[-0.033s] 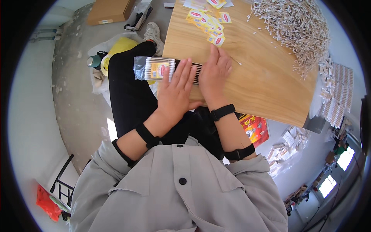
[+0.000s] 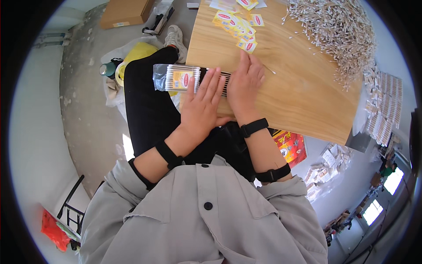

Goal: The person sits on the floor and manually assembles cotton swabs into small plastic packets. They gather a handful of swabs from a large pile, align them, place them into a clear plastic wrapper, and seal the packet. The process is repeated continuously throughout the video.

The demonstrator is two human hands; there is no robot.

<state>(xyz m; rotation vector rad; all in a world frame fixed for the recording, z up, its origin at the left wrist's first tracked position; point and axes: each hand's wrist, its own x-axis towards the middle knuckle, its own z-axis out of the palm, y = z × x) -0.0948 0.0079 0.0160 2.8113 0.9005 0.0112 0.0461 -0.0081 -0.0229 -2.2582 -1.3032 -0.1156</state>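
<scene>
A clear plastic packet of cotton swabs (image 2: 176,78) with a yellow and red label lies across the left edge of the wooden table (image 2: 303,101), sticking out over my lap. My left hand (image 2: 203,103) presses flat on the packet's right part, fingers spread a little. Beside it, my right hand (image 2: 245,83) lies flat on the packet's far end, over a dark ribbed strip (image 2: 224,83). Both hands hide most of that end. One loose swab (image 2: 269,69) lies by my right fingertips.
A big heap of loose cotton swabs (image 2: 338,31) covers the table's far right. Several yellow and red labels (image 2: 237,26) lie at the far edge. More packets (image 2: 382,101) sit beyond the right edge. On the floor are a cardboard box (image 2: 125,12) and a yellow bag (image 2: 138,53).
</scene>
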